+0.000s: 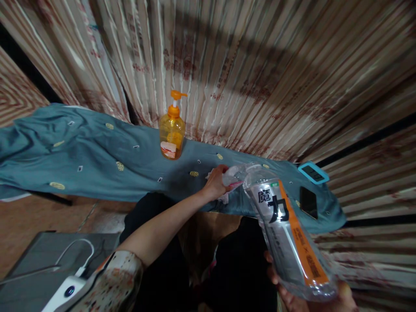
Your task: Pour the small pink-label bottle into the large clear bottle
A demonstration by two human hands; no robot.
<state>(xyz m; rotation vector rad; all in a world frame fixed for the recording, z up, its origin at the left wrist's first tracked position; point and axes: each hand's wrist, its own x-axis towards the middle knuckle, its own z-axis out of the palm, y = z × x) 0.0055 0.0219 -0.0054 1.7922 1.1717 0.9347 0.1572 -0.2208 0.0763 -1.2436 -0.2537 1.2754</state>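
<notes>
A large clear plastic bottle [286, 234] with a silver and orange label is tilted, its mouth toward the upper left. Beneath its base, my right hand [312, 299] is wrapped round the lower end. My left hand [216, 183] is closed on a small clear plastic container [234, 175] that touches or overlaps the large bottle's top; the exact contact cannot be made out. Some whitish crumpled material [224, 198] lies on the cloth beside my left hand. An orange pump bottle [172, 134] stands upright on the teal cloth [146, 173], to the left of my left hand.
A blue-framed digital clock [313, 173] and a dark phone [308, 202] are at the cloth's right end. Pleated curtains [208, 65] hang behind. At lower left, a white power bank [66, 292] with a cable is near a grey surface [35, 260].
</notes>
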